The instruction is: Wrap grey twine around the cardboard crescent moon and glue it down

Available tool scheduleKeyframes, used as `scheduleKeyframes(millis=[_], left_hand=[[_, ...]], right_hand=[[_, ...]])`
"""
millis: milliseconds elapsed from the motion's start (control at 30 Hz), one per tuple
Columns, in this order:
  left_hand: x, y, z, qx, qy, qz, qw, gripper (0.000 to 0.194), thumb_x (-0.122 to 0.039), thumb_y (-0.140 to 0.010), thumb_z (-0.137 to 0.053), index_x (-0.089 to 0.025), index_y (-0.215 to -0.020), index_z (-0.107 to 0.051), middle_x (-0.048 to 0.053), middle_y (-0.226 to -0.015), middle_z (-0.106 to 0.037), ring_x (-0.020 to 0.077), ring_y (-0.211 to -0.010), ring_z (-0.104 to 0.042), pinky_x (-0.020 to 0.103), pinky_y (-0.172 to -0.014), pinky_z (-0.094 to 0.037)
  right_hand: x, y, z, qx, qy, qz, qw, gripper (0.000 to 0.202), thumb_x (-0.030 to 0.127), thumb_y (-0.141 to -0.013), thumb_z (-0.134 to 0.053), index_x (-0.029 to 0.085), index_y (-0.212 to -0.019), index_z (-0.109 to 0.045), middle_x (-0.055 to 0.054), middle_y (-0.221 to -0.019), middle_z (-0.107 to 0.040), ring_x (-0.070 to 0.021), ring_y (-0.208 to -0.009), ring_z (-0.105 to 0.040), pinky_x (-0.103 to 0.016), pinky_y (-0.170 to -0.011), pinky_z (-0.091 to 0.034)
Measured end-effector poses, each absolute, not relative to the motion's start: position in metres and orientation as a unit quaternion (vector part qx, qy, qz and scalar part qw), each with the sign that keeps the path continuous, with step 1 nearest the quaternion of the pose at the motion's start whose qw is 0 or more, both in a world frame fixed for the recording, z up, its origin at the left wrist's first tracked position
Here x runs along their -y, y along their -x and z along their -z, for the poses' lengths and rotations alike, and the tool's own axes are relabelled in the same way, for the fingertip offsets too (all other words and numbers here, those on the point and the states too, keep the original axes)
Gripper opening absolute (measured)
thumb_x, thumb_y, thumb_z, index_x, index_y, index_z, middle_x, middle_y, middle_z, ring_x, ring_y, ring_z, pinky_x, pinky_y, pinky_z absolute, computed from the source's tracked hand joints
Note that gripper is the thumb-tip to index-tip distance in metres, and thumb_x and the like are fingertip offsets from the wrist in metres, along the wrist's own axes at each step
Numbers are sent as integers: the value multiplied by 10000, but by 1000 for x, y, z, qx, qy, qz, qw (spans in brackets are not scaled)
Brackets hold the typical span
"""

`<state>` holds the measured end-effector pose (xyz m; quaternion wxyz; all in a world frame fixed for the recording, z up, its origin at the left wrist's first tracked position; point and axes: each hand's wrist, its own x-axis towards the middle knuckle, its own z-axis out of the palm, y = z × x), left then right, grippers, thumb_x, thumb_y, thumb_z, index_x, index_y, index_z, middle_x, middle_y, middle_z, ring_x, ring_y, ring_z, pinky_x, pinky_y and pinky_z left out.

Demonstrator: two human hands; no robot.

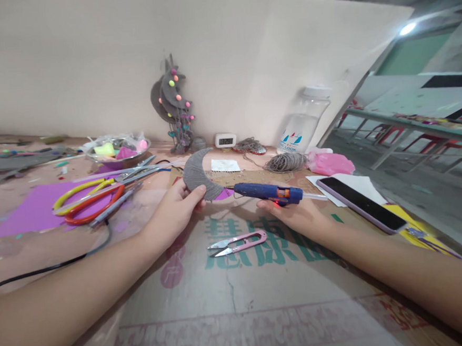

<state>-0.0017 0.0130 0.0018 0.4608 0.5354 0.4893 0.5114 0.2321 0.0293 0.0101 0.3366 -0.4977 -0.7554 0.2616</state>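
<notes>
My left hand pinches the lower edge of a grey yarn-wrapped crescent moon, thumb in front. A blue hot glue gun lies level in my right hand, its nozzle at the crescent's lower right tip; whether they touch I cannot tell. A small red light glows on the gun, and a clear glue stick sticks out of its back. Most of my right fingers are hidden behind the gun. Pink-handled thread snips lie on the cardboard below both hands.
To the left lie scissors with yellow and orange handles on purple sheet, near a black cable. Behind stand a bowl, a clock, yarn and a bottle. A phone lies right. Decorated crescents hang on the wall.
</notes>
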Motion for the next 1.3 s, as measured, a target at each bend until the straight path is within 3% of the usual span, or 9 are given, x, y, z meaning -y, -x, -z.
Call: scheduleKeyframes(millis=[100,233,367,533,867,1000,1100,1200,1300], left_hand=[[-11,0,-6,-500,-533,-506,459,160,-317,-790,-549,-172,-743,-499,-46,-552,-520,90,-508,-464,200,-495,-351],[-10,-1,-8,-509,-528,-500,461,154,-306,-784,-552,-168,-740,-496,-53,-541,-516,87,-493,-459,199,-484,-340],[-12,0,-4,-479,-533,-517,467,176,-330,-769,-565,-167,-749,-503,-56,-542,-515,91,-504,-467,206,-512,-358],[-12,-1,-4,-484,-529,-516,469,185,-338,-771,-566,-161,-764,-512,-53,-558,-516,85,-516,-457,197,-511,-348],[-12,0,-5,-498,-525,-510,464,186,-338,-760,-576,-169,-718,-511,-46,-552,-536,100,-512,-471,210,-507,-338],[-13,0,-4,-495,-512,-523,468,178,-334,-756,-565,-168,-712,-516,-42,-554,-533,107,-515,-484,221,-533,-361],[-15,1,-2,-498,-512,-524,465,204,-351,-758,-567,-160,-701,-525,-37,-551,-535,104,-520,-487,219,-535,-366],[-17,2,0,-494,-521,-532,449,239,-382,-761,-572,-149,-708,-551,-23,-575,-555,107,-538,-511,217,-538,-383],[-16,2,-2,-486,-526,-534,450,245,-382,-751,-591,-141,-795,-576,-5,-635,-591,121,-565,-551,225,-549,-421]], right_hand=[[-32,-234,-13,754,519,-222,336,231,438,-748,-588,209,-775,-590,-52,-750,-651,-216,-717,-605,-344,-651,-504],[-36,-241,-22,758,545,-172,316,359,486,-817,-465,193,-656,-597,-28,-660,-610,-166,-623,-562,-290,-571,-459],[-47,-248,-35,760,525,-160,349,380,479,-846,-425,188,-748,-650,-32,-756,-642,-156,-697,-583,-252,-587,-454],[-92,-241,-48,757,546,-138,332,355,484,-762,-557,176,-893,-676,-55,-851,-679,-185,-780,-607,-266,-657,-459],[-177,-214,-13,755,578,-144,273,347,412,-718,-623,88,-841,-644,-88,-765,-671,-179,-706,-601,-278,-667,-456],[-170,-228,-11,762,568,-140,277,487,396,-704,-650,89,-1074,-567,-121,-965,-652,-191,-846,-603,-305,-756,-463],[-143,-240,-15,747,556,-90,354,597,404,-721,-641,100,-1200,-456,-139,-1073,-598,-213,-952,-572,-355,-831,-445],[-96,-241,-24,752,497,-29,431,358,415,-812,-538,164,-1065,-512,-95,-1042,-589,-202,-956,-555,-357,-859,-429],[-48,-229,-30,834,443,-72,320,214,389,-844,-507,193,-898,-572,-53,-916,-624,-187,-882,-574,-335,-822,-438]])
